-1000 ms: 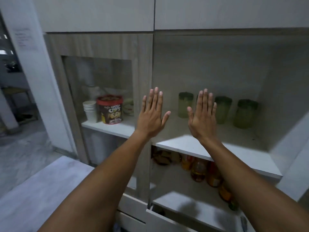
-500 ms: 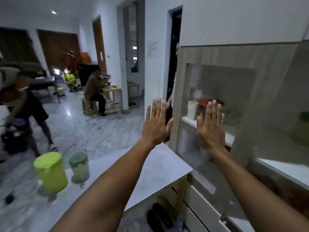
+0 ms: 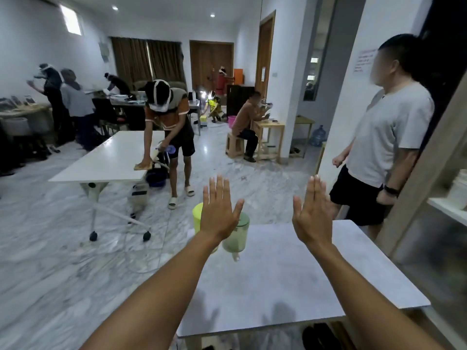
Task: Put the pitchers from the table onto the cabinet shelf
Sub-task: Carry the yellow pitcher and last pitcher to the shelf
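Observation:
Two pitchers stand at the far left corner of the grey table (image 3: 290, 281). One is a clear pitcher with a pale green lid (image 3: 238, 236); the other is a lime-green pitcher (image 3: 197, 213), mostly hidden behind my left hand. My left hand (image 3: 218, 210) is held up flat, fingers apart, in front of both pitchers and holds nothing. My right hand (image 3: 313, 215) is also raised flat and empty, to the right of the pitchers. The cabinet (image 3: 434, 198) shows only as an edge at the far right.
A person in a grey shirt (image 3: 384, 137) stands close beyond the table's far right corner, next to the cabinet. Another person (image 3: 171, 127) wipes a white wheeled table (image 3: 111, 157) ahead on the left. Several more people work farther back. Shoes (image 3: 318, 334) lie under the grey table.
My view has swung left, from the cabinet shelves to the room and the grey table. Both hands stay raised flat and empty; the two pitchers now sit behind my left hand.

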